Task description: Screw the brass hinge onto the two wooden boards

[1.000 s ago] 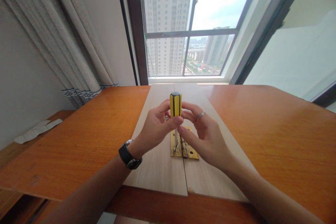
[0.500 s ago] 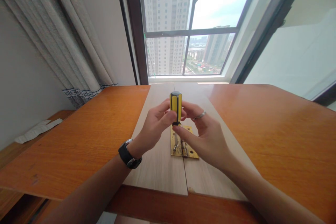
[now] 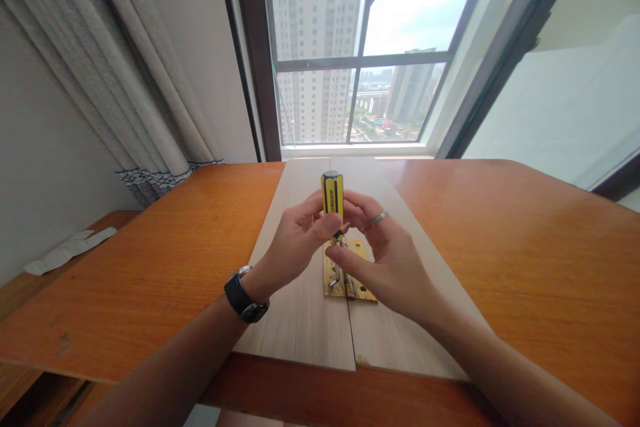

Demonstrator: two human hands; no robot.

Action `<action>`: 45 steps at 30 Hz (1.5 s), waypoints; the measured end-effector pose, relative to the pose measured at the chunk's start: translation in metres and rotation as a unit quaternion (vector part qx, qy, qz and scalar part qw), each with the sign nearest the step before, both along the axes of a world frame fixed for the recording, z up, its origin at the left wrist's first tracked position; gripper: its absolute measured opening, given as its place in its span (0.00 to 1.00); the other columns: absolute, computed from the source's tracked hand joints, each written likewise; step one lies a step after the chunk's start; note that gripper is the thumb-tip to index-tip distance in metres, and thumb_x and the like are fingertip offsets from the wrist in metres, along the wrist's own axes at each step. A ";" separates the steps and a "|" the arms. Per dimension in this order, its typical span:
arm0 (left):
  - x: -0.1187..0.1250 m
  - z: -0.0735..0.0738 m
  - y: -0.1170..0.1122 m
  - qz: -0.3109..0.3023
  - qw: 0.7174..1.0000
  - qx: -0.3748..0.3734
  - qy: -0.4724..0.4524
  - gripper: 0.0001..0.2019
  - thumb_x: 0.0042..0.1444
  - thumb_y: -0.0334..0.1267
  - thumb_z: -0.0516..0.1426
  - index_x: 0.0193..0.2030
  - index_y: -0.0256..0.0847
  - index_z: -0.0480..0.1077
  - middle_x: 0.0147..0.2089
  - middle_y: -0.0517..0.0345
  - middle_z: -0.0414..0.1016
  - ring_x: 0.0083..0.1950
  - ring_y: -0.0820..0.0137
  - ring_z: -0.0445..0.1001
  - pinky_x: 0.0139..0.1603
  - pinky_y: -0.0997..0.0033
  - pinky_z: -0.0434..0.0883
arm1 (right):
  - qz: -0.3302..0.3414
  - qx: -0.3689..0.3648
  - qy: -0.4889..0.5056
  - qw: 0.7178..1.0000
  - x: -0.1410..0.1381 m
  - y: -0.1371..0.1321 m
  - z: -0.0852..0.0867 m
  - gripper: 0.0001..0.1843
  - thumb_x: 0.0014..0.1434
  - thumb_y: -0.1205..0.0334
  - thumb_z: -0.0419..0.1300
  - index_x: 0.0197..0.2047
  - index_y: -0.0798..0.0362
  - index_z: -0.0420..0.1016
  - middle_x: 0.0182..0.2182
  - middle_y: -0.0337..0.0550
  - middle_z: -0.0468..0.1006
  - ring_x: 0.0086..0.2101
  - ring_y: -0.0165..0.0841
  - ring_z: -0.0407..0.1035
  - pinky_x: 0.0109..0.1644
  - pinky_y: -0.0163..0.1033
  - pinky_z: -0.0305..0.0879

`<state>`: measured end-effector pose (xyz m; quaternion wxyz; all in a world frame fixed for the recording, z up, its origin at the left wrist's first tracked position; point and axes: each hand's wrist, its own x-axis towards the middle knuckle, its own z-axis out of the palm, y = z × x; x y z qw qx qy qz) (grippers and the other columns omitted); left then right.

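A yellow and black screwdriver [image 3: 333, 195] stands upright with its tip down on a brass hinge [image 3: 360, 288]. The hinge lies across the seam of two pale wooden boards [image 3: 295, 320]. My left hand [image 3: 293, 247], with a black watch on the wrist, pinches the handle from the left. My right hand [image 3: 387, 257], a ring on one finger, closes its fingers on the handle from the right, thumb low near the shaft. The lower shaft is partly hidden by my thumbs.
The boards rest on an orange wooden table [image 3: 150, 267] that reaches a large window [image 3: 350, 47]. Grey curtains [image 3: 125, 80] hang at the left. A folded white cloth [image 3: 65, 250] lies on a lower ledge at the far left.
The screwdriver handle has turned between my fingers, showing a different face. My right thumb has slid lower and left. The view has shifted slightly.
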<state>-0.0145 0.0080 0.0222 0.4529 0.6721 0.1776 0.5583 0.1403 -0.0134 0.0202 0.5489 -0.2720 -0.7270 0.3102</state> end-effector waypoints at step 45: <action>-0.014 0.003 0.005 0.024 0.884 0.137 0.447 0.08 0.54 0.23 0.52 0.30 0.39 0.67 0.31 0.60 0.72 0.33 0.72 0.69 0.37 0.72 0.65 | -0.084 -0.029 0.124 0.988 0.006 -0.002 0.012 0.25 0.57 0.71 0.51 0.57 0.45 0.67 0.22 0.32 0.72 0.22 0.33 0.67 0.29 0.42 0.64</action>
